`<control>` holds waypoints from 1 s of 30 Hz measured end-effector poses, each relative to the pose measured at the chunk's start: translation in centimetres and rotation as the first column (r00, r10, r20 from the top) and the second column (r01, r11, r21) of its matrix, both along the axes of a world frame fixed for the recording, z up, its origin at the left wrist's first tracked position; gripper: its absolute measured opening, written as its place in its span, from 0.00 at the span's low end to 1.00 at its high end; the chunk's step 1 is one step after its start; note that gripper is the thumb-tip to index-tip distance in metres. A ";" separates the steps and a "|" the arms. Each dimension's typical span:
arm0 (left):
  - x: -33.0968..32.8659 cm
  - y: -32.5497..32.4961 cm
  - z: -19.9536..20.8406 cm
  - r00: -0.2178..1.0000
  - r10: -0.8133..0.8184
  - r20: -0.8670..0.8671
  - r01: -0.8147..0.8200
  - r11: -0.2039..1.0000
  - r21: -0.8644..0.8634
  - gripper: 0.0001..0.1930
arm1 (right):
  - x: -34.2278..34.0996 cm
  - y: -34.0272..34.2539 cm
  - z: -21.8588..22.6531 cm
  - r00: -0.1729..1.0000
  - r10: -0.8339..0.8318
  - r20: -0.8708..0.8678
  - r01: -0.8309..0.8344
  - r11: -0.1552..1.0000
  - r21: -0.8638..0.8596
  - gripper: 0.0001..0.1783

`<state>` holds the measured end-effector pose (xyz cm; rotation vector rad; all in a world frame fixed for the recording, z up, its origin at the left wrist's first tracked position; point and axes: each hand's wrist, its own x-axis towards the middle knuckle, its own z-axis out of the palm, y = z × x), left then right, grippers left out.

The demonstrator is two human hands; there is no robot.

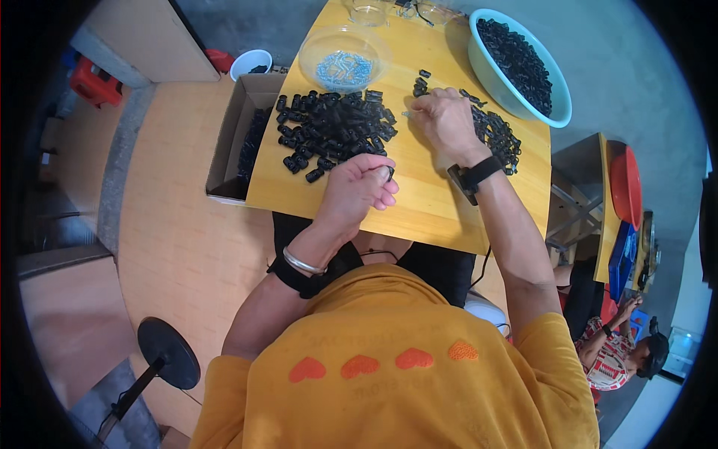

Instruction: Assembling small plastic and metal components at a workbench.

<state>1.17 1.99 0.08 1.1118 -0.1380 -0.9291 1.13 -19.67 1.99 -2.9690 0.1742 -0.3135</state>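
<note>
My left hand (357, 187) is closed near the front of the wooden table, pinching a small black plastic piece (390, 173) between thumb and fingers. Beyond it spreads a heap of small black cylindrical plastic pieces (336, 127). My right hand (449, 123) reaches farther over the table with its fingertips pinched together. A tiny pale piece (407, 114) shows at those fingertips; its kind is too small to tell. Partly behind the right hand and wrist lies a second pile of small black parts (499, 138). A clear plastic bowl (308, 49) holds many small silvery-blue pieces.
A light blue basin (562, 111) full of black parts stands at the table's far right. An open cardboard box (224, 168) adjoins the left edge. Clear containers (369, 12) sit at the far edge. Another person (617, 352) works at the right, by a red basin (626, 187).
</note>
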 end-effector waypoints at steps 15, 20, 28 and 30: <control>-0.8 -1.3 0.1 1.000 0.000 0.009 0.000 1.000 0.025 0.08 | -2.8 -2.6 6.7 0.987 -0.100 0.127 0.042 0.918 0.395 0.07; -1.1 -2.1 0.3 1.000 -0.022 0.020 0.021 0.999 0.025 0.08 | -3.8 -5.7 4.9 0.981 -0.195 -0.006 0.162 0.800 0.578 0.10; -0.8 -1.4 -0.5 1.000 -0.016 -0.014 0.016 0.999 0.049 0.08 | -5.2 -7.4 2.1 0.924 -0.379 -0.042 0.355 0.815 0.459 0.09; -0.8 -1.6 -0.6 1.000 -0.025 0.000 0.025 0.998 0.058 0.09 | -5.4 -7.6 1.6 0.930 -0.364 -0.056 0.349 0.823 0.448 0.08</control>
